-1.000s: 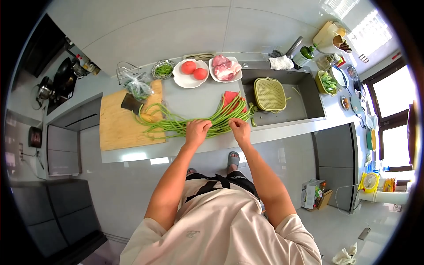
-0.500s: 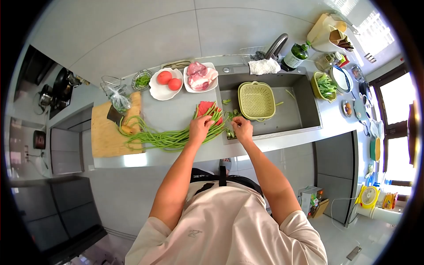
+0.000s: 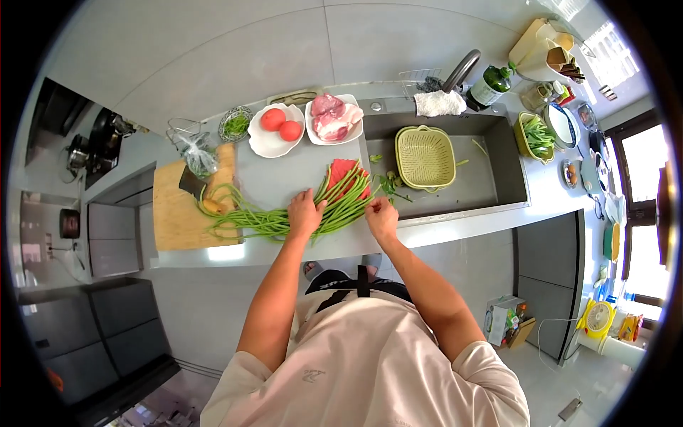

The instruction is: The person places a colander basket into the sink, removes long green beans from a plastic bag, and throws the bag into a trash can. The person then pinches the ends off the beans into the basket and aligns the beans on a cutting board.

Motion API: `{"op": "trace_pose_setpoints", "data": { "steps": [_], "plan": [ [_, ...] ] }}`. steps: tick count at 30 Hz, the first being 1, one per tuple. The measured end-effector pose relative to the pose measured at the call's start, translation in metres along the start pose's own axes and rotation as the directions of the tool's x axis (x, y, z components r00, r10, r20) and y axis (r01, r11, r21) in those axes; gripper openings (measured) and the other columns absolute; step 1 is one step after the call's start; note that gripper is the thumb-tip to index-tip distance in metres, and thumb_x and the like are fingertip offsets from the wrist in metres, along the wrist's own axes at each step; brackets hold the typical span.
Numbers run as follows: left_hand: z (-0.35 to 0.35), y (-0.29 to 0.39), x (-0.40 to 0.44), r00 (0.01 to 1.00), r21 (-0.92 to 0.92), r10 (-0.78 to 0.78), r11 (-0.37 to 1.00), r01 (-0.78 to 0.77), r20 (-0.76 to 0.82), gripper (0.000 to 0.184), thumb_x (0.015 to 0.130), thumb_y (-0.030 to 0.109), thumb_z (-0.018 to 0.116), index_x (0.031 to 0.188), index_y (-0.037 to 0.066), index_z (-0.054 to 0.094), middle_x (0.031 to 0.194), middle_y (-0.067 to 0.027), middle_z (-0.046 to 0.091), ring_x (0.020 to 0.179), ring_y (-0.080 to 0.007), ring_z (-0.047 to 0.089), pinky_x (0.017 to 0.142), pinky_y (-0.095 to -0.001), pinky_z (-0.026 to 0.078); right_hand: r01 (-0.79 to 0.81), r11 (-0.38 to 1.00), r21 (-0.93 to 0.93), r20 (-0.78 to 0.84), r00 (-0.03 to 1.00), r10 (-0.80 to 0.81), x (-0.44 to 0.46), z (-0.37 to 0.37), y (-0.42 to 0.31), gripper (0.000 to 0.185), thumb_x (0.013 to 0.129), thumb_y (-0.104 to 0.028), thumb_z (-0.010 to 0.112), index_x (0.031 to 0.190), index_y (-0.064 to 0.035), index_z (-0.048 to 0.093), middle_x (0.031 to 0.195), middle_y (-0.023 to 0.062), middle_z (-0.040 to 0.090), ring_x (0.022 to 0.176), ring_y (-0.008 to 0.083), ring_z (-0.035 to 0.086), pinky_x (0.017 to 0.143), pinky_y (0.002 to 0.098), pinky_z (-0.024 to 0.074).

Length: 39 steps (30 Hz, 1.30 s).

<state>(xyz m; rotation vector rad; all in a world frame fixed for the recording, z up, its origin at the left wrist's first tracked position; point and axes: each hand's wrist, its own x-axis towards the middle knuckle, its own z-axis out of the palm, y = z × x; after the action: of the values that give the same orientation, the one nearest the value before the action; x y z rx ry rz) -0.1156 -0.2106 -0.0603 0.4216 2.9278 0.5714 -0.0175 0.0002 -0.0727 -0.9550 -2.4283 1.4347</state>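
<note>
A bundle of long green beans (image 3: 270, 220) stretches across the counter, its right ends lying over a red cloth or bag (image 3: 348, 178). My left hand (image 3: 306, 215) is closed around part of the bundle near its middle. At the beans' right ends, by the sink's front left corner, my right hand (image 3: 383, 219) is pinched at a bean tip, mostly hidden by the fingers. Green trimmings (image 3: 390, 185) lie in the sink just beyond that hand. Inside the sink (image 3: 491, 174) sits a yellow-green colander (image 3: 425, 158).
A wooden board (image 3: 174, 220) with a potato (image 3: 215, 206) lies at left. Behind are a plate of tomatoes (image 3: 260, 146) and a dish of raw meat (image 3: 334, 119). Right of the sink stand a basket of greens (image 3: 538, 136), a green bottle (image 3: 491, 87) and bowls.
My left hand has moved left along the beans. My right hand has drawn back from over the sink to its front left corner. The view has shifted slightly.
</note>
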Motion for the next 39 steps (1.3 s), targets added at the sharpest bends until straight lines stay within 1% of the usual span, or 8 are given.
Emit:
{"op": "trace_pose_setpoints", "data": {
  "steps": [5,8,12,15,21,27,33,39],
  "plan": [
    [-0.014,0.001,-0.006,0.984,0.013,0.098,0.995,-0.101,0.150,0.103,0.073,0.074,0.078,0.140,0.000,0.055,0.128,-0.0253,0.064,0.122,-0.0419,0.058,0.102,-0.0540,0.044,-0.066,0.995,0.072,0.072,0.996,0.061,-0.021,0.021,0.002,0.013,0.088,-0.011,0.069,0.093,0.0005,0.065,0.079,0.0092,0.073,0.066,0.0172,0.071,0.063,0.0320,0.0570],
    [-0.025,0.004,-0.017,0.968,0.094,0.137,0.983,-0.159,0.210,0.113,0.063,0.076,0.082,0.141,0.000,0.053,0.125,-0.0212,0.063,0.118,-0.0398,0.058,0.101,-0.0521,0.044,-0.099,0.995,-0.002,0.075,0.992,0.099,-0.030,0.034,0.010,0.013,0.089,-0.010,0.068,0.094,0.0004,0.064,0.079,0.0091,0.073,0.067,0.0167,0.071,0.061,0.0320,0.0575],
    [-0.016,-0.006,-0.031,0.966,0.065,0.195,0.976,-0.208,0.168,0.096,0.059,0.058,0.093,0.130,0.004,0.058,0.119,-0.0155,0.061,0.116,-0.0361,0.056,0.099,-0.0496,0.044,-0.422,0.874,0.240,0.128,0.906,0.403,-0.050,0.029,-0.022,0.009,0.091,-0.008,0.065,0.094,0.0007,0.064,0.080,0.0088,0.071,0.066,0.0182,0.068,0.062,0.0323,0.0580],
    [-0.013,-0.014,-0.033,0.954,0.039,0.237,0.968,-0.248,0.182,0.085,0.062,0.047,0.095,0.125,0.004,0.058,0.117,-0.0146,0.061,0.116,-0.0353,0.056,0.097,-0.0488,0.044,-0.513,0.459,0.726,0.291,0.833,0.471,-0.047,0.048,-0.005,0.005,0.092,-0.005,0.063,0.094,0.0002,0.065,0.084,0.0078,0.068,0.069,0.0188,0.065,0.065,0.0322,0.0566],
    [-0.012,-0.019,-0.034,0.925,0.023,0.321,0.943,-0.332,0.201,0.061,0.068,0.033,0.091,0.112,0.004,0.059,0.111,-0.0146,0.064,0.110,-0.0343,0.061,0.094,-0.0465,0.047,-0.739,0.243,0.628,0.530,0.636,0.561,-0.045,0.042,-0.019,0.004,0.093,-0.008,0.067,0.094,-0.0042,0.065,0.088,0.0056,0.066,0.076,0.0174,0.062,0.066,0.0319,0.0533],
    [-0.013,-0.021,-0.028,0.894,-0.004,0.304,0.947,-0.320,0.329,0.050,0.069,0.023,0.086,0.107,0.004,0.061,0.101,-0.0169,0.073,0.102,-0.0371,0.069,0.093,-0.0479,0.050,-0.743,0.428,0.515,0.516,0.667,0.537,-0.050,0.048,-0.026,0.008,0.093,-0.009,0.070,0.101,-0.0088,0.068,0.091,0.0017,0.069,0.078,0.0155,0.063,0.064,0.0305,0.0520],
    [-0.011,-0.024,-0.034,0.916,-0.095,0.346,0.938,-0.333,0.202,0.045,0.069,0.020,0.082,0.104,0.003,0.059,0.094,-0.0234,0.071,0.091,-0.0439,0.068,0.082,-0.0536,0.054,-0.754,0.363,0.547,0.578,0.654,0.488,-0.048,0.052,-0.032,0.012,0.093,-0.013,0.076,0.103,-0.0098,0.069,0.094,-0.0004,0.070,0.082,0.0141,0.065,0.068,0.0276,0.0511],
    [-0.032,-0.029,-0.034,0.871,-0.198,0.373,0.925,-0.323,0.320,0.051,0.072,0.018,0.078,0.115,0.000,0.058,0.093,-0.0233,0.072,0.090,-0.0448,0.069,0.081,-0.0542,0.055,-0.701,0.514,0.494,0.621,0.699,0.356,-0.052,0.043,-0.055,0.017,0.093,-0.016,0.079,0.105,-0.0090,0.068,0.098,0.0009,0.070,0.088,0.0148,0.064,0.077,0.0303,0.0525]
  ]
}}
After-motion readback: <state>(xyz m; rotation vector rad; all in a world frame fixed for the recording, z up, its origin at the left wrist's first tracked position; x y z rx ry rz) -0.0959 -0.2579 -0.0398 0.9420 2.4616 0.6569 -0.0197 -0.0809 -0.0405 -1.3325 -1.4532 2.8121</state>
